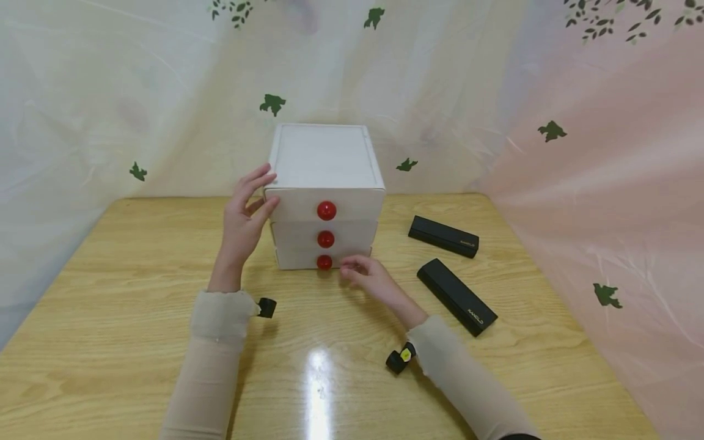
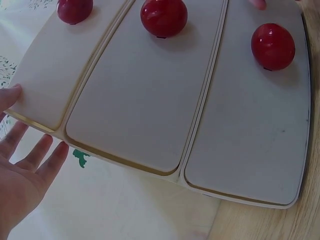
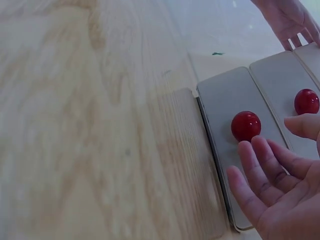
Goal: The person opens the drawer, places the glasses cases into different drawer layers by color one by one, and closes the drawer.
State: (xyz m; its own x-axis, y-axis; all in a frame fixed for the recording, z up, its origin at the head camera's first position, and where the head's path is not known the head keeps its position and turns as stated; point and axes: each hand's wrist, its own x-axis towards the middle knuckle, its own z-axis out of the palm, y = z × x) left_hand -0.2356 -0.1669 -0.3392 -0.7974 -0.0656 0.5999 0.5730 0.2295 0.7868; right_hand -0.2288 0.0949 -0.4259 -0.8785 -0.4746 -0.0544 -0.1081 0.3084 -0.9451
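Observation:
A small white chest of three drawers (image 1: 328, 156) stands on the table, each drawer front bearing a round red knob. My left hand (image 1: 244, 220) rests on its upper left corner, the thumb on the top drawer front (image 2: 60, 70) and the other fingers along the side. Those fingers look fairly straight in the left wrist view. Low at the front, my right hand (image 1: 374, 282) is just right of the bottom red knob (image 1: 324, 262). In the right wrist view its loosely bent fingertips (image 3: 245, 150) come right up to that knob (image 3: 246, 126). All three drawers appear closed.
Two long black cases with small lettering lie to the right of the chest, one farther back (image 1: 443, 236) and one nearer (image 1: 456, 297). The wooden table (image 1: 137, 342) meets a patterned curtain (image 1: 181, 91) behind the chest and along the right.

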